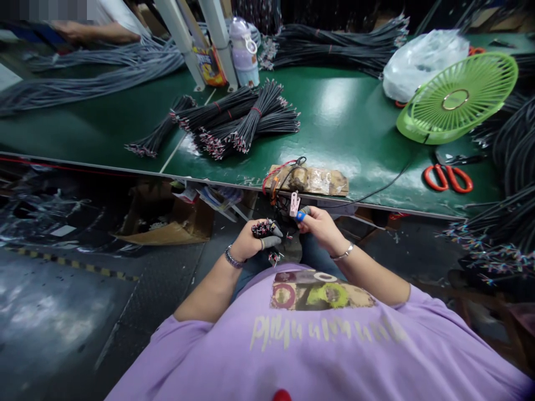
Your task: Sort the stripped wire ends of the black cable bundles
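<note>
Left hand [247, 240] clasps 1 wire bundle [263, 228], seemingly keeping ends accessible; right hand [322, 227] adjoins pink clip [295, 204], grip indiscernible.

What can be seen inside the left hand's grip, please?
The left hand holds a bundle of wires, mostly dark, with red and pale bits showing at the open side. Whatever lies against the palm is covered and cannot be seen.
</note>
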Available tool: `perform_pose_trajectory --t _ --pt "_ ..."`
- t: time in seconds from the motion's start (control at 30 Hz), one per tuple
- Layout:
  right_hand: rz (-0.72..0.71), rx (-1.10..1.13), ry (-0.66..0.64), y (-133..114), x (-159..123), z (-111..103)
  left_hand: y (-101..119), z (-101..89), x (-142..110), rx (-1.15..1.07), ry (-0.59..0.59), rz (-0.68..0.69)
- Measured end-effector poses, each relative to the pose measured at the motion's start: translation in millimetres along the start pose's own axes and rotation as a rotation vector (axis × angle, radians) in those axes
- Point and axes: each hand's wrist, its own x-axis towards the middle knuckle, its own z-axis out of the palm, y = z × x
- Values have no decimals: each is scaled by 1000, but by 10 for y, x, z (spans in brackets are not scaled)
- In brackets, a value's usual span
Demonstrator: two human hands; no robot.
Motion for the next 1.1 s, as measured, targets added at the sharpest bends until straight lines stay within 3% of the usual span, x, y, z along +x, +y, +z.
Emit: perform_pose_trajectory --t 0.13,0.23,0.37,0.43,0.57,0.67,0.93,1.1 --pt "295 320 -182 -99 107 -25 15 20 47 -167 141 10" --pt "257 325 -293 -135 155 11 60 68 108 -253 216 25" --pt "-77 82 -68 -78 191 76 107 122 178 -270 260 10" --pt "-126 44 0 -45 208 105 98 132 209 -258 275 8" --pt "73 278 -95 -39 255 163 59 137 261 -263 263 31" --pt "185 433 -78 -57 290 202 54 154 284 -280 256 29" --pt "207 563 -24 -54 315 254 32 187 313 -296 198 -27" --pt "225 580 -65 -45 298 255 15 175 324 -284 177 -3"
